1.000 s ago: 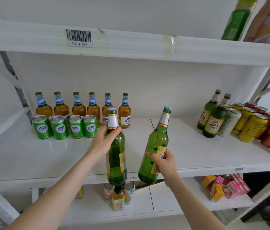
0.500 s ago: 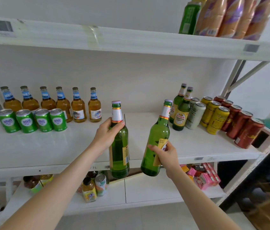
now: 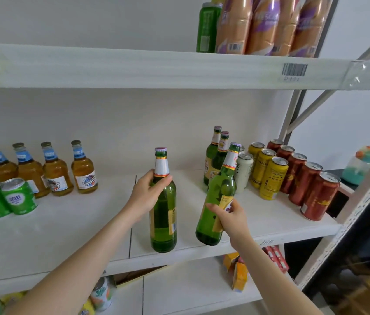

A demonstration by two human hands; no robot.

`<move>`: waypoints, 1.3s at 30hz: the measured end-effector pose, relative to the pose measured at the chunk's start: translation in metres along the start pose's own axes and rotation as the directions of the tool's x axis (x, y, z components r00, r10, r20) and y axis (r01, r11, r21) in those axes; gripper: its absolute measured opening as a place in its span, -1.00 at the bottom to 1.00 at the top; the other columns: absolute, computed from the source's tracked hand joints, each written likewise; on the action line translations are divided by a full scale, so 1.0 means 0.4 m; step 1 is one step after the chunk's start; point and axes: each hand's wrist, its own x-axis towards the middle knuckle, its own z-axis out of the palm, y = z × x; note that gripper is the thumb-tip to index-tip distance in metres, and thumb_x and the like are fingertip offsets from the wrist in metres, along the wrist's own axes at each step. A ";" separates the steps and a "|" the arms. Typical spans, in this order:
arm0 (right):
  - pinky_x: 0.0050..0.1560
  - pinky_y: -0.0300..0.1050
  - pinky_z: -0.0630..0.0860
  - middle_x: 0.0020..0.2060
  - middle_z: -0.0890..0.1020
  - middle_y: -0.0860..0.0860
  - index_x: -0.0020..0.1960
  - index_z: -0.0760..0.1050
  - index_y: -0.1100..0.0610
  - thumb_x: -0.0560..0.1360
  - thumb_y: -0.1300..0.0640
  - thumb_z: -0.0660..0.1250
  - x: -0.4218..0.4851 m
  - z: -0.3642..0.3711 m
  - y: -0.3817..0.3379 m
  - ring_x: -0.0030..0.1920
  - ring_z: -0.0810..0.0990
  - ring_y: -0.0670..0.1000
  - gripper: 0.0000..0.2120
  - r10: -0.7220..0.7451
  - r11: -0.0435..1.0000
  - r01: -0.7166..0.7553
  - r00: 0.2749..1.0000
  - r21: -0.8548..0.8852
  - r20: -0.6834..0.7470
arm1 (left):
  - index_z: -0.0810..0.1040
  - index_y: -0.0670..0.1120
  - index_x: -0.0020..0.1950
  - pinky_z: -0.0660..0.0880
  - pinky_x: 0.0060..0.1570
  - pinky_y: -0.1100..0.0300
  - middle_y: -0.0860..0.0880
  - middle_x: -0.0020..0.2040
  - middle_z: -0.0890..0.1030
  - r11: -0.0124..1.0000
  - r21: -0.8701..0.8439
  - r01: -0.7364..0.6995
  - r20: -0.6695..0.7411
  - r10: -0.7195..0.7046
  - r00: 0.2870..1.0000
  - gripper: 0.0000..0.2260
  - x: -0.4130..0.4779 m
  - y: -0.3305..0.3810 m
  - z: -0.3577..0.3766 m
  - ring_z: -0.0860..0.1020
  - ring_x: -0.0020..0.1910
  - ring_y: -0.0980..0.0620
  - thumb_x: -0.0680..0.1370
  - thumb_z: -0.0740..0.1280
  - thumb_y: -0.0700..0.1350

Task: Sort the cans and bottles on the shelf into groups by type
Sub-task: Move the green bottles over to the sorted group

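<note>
Middle shelf [image 3: 65,242], white board. Left hand [image 3: 144,194] wrapped around the shoulder and lower neck of a tall green bottle [image 3: 163,214]; fingers curled closed on the glass. Bottle upright, long axis vertical, cap up, base at or just over the shelf's front edge near the middle; contact with the board cannot be told.

Right hand [image 3: 230,215] grips a second green bottle [image 3: 219,201] at its yellow label, thumb and fingers closed around the body. This one is tilted: cap leans up and to the right, base down-left, at the front edge.

Behind it, toward the right back corner: two green bottles [image 3: 215,160] standing upright, a pale can [image 3: 244,172] beside them, then yellow cans [image 3: 269,173] and red cans [image 3: 309,185] running out to the right end.

Left end: amber bottles [image 3: 56,171] in a row along the back, green cans [image 3: 4,197] in front of them.
</note>
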 end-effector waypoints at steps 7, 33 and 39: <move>-0.21 -0.16 0.55 -0.09 0.66 0.00 0.03 0.53 0.05 0.38 0.17 0.54 0.132 -0.119 -0.011 -0.05 0.63 -0.01 -0.71 0.002 1.000 -0.002 0.999 0.003 0.045 | 0.52 0.00 0.09 0.52 -0.01 0.14 -0.03 -0.05 0.61 1.000 0.002 0.015 -0.029 -0.015 0.999 -0.80 0.073 0.005 0.159 0.59 0.02 0.01 0.56 0.34 0.08; -0.09 -0.34 0.47 0.00 0.56 -0.17 0.21 0.42 -0.01 0.29 0.08 0.61 0.398 -0.154 0.082 -0.04 0.52 -0.22 -0.42 -0.146 0.964 0.180 0.974 -0.198 0.175 | 0.49 -0.01 -0.02 0.46 -0.19 0.33 0.05 -0.19 0.59 0.997 0.043 -0.072 -0.231 0.080 0.970 -0.91 0.138 -0.046 0.368 0.59 -0.15 0.15 0.56 0.36 -0.03; 0.11 -0.12 0.54 0.10 0.57 -0.10 0.28 0.41 0.03 0.28 0.08 0.61 0.418 -0.146 0.101 0.08 0.52 -0.08 -0.36 -0.156 0.961 0.191 0.972 -0.202 0.177 | 0.50 -0.01 0.02 0.56 -0.08 0.12 0.09 -0.18 0.60 0.994 0.047 -0.097 -0.170 0.104 0.980 -0.79 0.137 -0.059 0.368 0.60 -0.09 0.05 0.50 0.36 0.08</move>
